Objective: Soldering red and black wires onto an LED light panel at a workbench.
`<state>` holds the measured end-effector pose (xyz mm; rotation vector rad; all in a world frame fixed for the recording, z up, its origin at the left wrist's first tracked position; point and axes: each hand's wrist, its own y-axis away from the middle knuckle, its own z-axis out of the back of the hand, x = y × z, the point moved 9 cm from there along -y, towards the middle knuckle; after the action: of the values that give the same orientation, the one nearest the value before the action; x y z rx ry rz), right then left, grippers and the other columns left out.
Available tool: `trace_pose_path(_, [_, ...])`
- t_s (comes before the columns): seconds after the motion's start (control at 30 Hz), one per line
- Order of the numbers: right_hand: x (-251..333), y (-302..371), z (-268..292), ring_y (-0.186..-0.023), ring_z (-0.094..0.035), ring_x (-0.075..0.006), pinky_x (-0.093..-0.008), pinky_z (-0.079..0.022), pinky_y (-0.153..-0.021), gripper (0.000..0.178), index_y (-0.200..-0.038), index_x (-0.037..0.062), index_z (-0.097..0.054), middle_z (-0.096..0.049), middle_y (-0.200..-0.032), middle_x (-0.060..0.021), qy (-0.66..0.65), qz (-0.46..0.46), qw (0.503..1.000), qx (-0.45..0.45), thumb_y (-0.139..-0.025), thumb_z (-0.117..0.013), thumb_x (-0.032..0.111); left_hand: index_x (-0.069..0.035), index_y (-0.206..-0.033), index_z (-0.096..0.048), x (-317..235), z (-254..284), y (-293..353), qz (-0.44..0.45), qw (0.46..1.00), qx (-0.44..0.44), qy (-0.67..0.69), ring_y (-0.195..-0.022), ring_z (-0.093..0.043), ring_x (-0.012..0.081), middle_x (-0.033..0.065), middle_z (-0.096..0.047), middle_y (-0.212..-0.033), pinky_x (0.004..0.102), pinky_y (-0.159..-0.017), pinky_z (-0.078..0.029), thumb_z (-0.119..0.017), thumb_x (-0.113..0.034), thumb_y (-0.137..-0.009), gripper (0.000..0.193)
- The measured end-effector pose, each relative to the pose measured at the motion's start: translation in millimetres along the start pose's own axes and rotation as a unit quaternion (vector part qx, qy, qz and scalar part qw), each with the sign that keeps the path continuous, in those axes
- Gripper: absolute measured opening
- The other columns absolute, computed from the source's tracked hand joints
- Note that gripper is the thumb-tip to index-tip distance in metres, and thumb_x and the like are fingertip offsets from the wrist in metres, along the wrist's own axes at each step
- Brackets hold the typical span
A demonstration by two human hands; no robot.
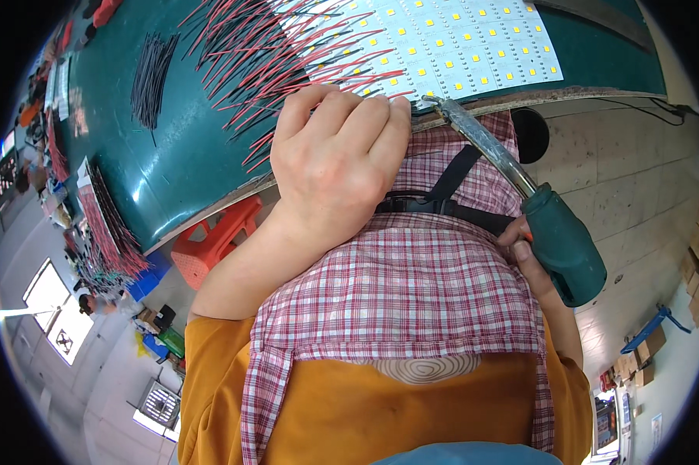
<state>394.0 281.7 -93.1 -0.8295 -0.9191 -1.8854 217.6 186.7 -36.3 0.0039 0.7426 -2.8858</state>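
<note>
My left hand (342, 151) is closed at the table's near edge, knuckles up, over the lower border of a white LED board (473, 50). A red wire (401, 94) pokes out beside its index finger; the fingertips are hidden underneath. Lower right, my right hand (529, 260) wraps round the dark green handle of a soldering iron (564, 244). The iron's metal shaft slants up to the left, and its tip lies at the board's near edge, close to my left fingers. Many red and black wires (287, 70) fan out leftward from the board, their far ends loose.
A bundle of black wires (154, 77) lies on the green tabletop (121, 147). More red and black wires (101, 213) hang by the table's left end. Below stands a red plastic stool (214, 240). At the upper right, a dark bar (597, 19) rests on the table.
</note>
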Motion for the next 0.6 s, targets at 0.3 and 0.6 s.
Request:
trace_pose_path(0.3, [-49,22,-6,-0.062,-0.064,-0.0196,-0.029,-0.049,-0.058,0.006,-0.077,0.0077,-0.063,-0.067,-0.078,-0.0041,0.038,-0.121,0.991,-0.029,-0.077,-0.069,0.008,-0.003,-0.085,-0.065,0,0,-1,-0.002,1.0,0.003,0.008,-0.07,-0.058,0.0164,0.0017,-0.059,-0.079,0.033,-0.073,-0.045,-0.062,-0.008,-0.068,0.018])
trace_pose_path(0.6, [-19,5,-2,-0.072,-0.065,-0.0181,-0.0266,-0.051,-0.067,0.008,-0.084,0.0049,-0.064,-0.067,-0.076,-0.0054,-0.182,-0.101,0.977,-0.046,-0.077,-0.063,0.0,-0.006,-0.087,-0.069,5,2,-5,0.039,0.997,0.031,0.051,-0.068,-0.06,0.0175,0.0009,-0.065,-0.08,0.0313,-0.069,-0.046,-0.064,-0.003,-0.07,0.018])
